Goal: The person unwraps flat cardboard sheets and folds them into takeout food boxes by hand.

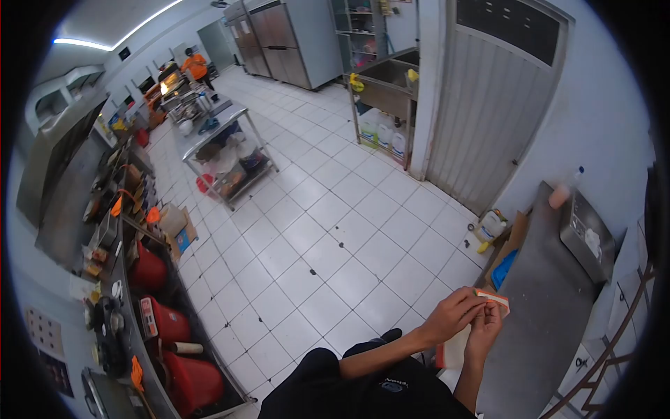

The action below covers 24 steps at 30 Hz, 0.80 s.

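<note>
Both hands meet at the lower right, over the edge of a grey metal counter (530, 335). My left hand (452, 314) has its fingers closed on a small orange and white packet (494, 300). Just right of it, my right hand (484, 328) pinches the near edge of the same packet. The fingertips of the two hands touch or nearly touch, and they cover part of the packet. Below the wrists, a white and red item (453, 350) is partly hidden by the forearms.
A metal box (590, 234) and a pink bottle (560, 195) stand on the counter's far end. Red bins (192, 380) line the left side. A steel table (227, 133) stands mid-room. A person in orange (196, 66) is at the far stove.
</note>
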Available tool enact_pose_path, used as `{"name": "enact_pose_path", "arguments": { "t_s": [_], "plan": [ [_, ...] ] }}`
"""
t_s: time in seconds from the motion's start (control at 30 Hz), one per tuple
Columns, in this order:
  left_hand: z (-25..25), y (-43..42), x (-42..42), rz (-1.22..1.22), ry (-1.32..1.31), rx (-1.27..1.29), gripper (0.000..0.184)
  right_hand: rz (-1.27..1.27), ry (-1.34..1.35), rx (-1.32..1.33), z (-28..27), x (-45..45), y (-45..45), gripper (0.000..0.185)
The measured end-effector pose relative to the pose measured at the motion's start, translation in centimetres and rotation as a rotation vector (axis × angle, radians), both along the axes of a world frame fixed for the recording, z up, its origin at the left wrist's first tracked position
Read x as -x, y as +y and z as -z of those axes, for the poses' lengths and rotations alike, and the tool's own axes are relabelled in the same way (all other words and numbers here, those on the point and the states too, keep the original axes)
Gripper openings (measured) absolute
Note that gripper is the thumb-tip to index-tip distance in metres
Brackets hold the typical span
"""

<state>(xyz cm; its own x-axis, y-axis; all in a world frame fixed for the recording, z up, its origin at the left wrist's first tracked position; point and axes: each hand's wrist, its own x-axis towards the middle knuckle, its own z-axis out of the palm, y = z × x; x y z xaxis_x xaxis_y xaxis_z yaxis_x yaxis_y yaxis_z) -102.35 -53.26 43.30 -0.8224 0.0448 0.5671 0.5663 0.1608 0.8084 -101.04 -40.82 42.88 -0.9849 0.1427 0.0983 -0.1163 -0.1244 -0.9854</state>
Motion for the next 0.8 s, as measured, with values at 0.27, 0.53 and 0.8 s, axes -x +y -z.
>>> {"name": "enact_pose_path", "arguments": {
  "t_s": [0.27, 0.53, 0.8],
  "plan": [
    [0.9, 1.1, 2.9, 0.131, -0.181, 0.034, 0.021, 0.219, -0.054, -0.295, -3.6, -3.5, 6.5, 0.038],
    [2.1, 6.0, 3.3, 0.304, -0.127, -0.180, 0.009, 0.249, -0.016, 0.024, 2.8, -3.7, 9.3, 0.048],
    [2.5, 7.2, 3.4, 0.454, -0.740, -0.020, 0.032, 0.313, -0.261, -0.035, -0.8, -4.9, 7.0, 0.026]
  ]
}}
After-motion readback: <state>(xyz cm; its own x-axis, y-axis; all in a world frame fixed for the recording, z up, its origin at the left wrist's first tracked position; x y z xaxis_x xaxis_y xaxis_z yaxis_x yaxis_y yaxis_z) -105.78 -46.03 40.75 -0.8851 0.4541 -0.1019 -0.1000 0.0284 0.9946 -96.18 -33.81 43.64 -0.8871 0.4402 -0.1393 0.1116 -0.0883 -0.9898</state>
